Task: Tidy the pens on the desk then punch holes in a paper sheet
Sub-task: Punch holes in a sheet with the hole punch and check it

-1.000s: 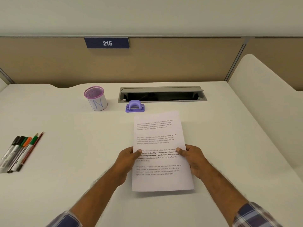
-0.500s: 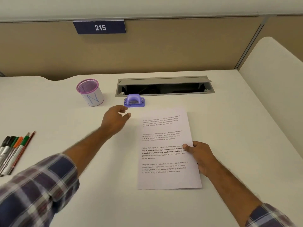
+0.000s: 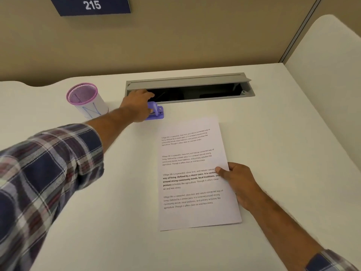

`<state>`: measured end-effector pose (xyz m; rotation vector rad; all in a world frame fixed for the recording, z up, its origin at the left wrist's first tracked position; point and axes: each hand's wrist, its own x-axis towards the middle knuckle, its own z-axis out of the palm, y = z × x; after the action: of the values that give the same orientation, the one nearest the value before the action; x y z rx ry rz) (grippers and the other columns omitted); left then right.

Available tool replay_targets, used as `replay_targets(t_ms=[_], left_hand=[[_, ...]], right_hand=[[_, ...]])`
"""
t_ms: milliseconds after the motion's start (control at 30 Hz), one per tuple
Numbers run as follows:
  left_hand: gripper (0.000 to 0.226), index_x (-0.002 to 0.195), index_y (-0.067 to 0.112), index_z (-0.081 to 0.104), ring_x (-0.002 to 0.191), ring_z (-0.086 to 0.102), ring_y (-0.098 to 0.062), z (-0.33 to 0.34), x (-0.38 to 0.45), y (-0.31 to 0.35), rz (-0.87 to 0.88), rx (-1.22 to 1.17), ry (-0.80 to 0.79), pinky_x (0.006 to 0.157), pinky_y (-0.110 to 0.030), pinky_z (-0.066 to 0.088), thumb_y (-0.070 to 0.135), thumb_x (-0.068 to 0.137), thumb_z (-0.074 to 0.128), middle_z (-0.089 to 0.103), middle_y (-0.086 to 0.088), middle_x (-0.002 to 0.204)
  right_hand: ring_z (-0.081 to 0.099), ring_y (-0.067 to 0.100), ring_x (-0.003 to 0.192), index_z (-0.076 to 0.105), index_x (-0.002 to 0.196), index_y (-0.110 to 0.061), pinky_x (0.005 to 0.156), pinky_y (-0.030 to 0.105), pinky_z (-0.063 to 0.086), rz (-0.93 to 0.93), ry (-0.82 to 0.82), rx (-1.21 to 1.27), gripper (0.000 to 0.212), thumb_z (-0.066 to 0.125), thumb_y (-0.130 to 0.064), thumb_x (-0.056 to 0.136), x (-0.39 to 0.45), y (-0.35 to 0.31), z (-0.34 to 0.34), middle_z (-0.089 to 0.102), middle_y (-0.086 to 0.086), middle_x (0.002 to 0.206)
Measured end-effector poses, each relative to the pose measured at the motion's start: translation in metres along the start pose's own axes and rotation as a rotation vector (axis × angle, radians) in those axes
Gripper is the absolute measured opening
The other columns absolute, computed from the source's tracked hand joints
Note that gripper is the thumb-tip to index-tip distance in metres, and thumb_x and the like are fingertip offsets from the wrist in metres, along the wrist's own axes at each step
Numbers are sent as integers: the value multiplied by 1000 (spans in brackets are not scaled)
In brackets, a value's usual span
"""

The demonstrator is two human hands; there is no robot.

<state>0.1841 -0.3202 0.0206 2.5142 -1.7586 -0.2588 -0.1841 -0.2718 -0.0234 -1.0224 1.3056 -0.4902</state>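
A printed paper sheet (image 3: 193, 173) lies flat on the white desk (image 3: 117, 212) in front of me. My right hand (image 3: 238, 182) grips its right edge, thumb on top of the text. A small purple hole punch (image 3: 156, 112) sits just beyond the sheet's far left corner. My left hand (image 3: 137, 105) is stretched out and closed around the punch's left side, covering about half of it. An empty purple-rimmed mesh pen cup (image 3: 86, 99) stands upright to the left of the punch. The pens are out of view.
A grey cable tray (image 3: 190, 88) with its lid raised is sunk into the desk right behind the punch. A tan partition (image 3: 175, 40) with a "215" sign (image 3: 90, 5) closes the back. A white divider (image 3: 328, 75) stands at the right.
My left hand left the sheet's left edge, reached forward and closed on the hole punch. The view has moved closer and the pens dropped out of frame. My right hand stayed on the sheet.
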Motion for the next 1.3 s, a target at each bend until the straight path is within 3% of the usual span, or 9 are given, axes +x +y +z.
replay_targets(t_ms=[200, 400, 533, 667, 767, 833, 967, 1100, 1300], left_hand=[[36, 125, 12, 62, 110, 58, -35, 9, 4, -7, -15, -111, -54, 93, -45, 51, 14, 89, 67, 63, -14, 123], [31, 115, 11, 66, 88, 57, -24, -1, -10, -8, -116, -247, 4, 76, -32, 46, 17, 85, 72, 67, -11, 110], [24, 103, 15, 67, 82, 60, -23, -16, -46, -10, -201, -382, 73, 68, -32, 47, 26, 84, 77, 63, -3, 93], [13, 86, 15, 69, 68, 61, -18, -16, -103, -10, -310, -581, 70, 57, -24, 49, 24, 83, 78, 68, -6, 83], [13, 74, 17, 68, 63, 63, -22, -10, -151, -2, -428, -825, 39, 66, -32, 57, 15, 83, 77, 70, -11, 78], [10, 76, 11, 70, 64, 64, -26, -3, -183, 5, -480, -923, 10, 73, -39, 58, 9, 83, 76, 68, -12, 75], [15, 86, -6, 70, 62, 63, -25, 15, -239, 16, -548, -1057, -1, 66, -34, 60, 8, 84, 75, 67, -14, 74], [13, 79, -1, 70, 66, 66, -28, 33, -275, 23, -601, -1126, 21, 75, -44, 62, 9, 85, 75, 69, -13, 73], [13, 76, 2, 70, 64, 65, -27, 46, -287, 28, -625, -1124, 70, 75, -47, 62, 11, 84, 75, 69, -11, 70]], right_hand=[[71, 34, 93, 74, 93, -7, 87, 52, 56, -30, 6, -20, 9, 71, -10, 85, 0, 2, 0, 76, 11, 94], [73, 32, 90, 75, 90, -10, 86, 52, 57, -37, 14, -24, 6, 71, -11, 85, 1, 4, 0, 77, 7, 91], [72, 33, 88, 74, 89, -10, 85, 53, 57, -38, 14, -18, 5, 71, -9, 85, -1, 2, 1, 77, 9, 91], [71, 37, 91, 73, 90, -6, 85, 55, 56, -37, 11, -29, 6, 70, -8, 85, -5, -3, 2, 76, 14, 93], [70, 39, 92, 72, 93, -2, 84, 57, 56, -28, 3, -38, 9, 70, -8, 86, -8, -7, 2, 74, 17, 96], [70, 41, 94, 71, 96, 1, 84, 58, 55, -26, 2, -49, 13, 69, -7, 86, -11, -9, 2, 74, 19, 98], [69, 40, 93, 71, 90, -2, 84, 57, 55, -48, 11, -70, 7, 69, -7, 86, -21, -8, 3, 73, 19, 98], [70, 38, 89, 71, 86, -2, 84, 54, 56, -53, 11, -99, 4, 68, -5, 86, -29, -6, 3, 73, 19, 98], [69, 34, 82, 71, 90, -1, 79, 46, 58, -46, 5, -108, 6, 68, -4, 86, -44, 3, -3, 73, 19, 97]])
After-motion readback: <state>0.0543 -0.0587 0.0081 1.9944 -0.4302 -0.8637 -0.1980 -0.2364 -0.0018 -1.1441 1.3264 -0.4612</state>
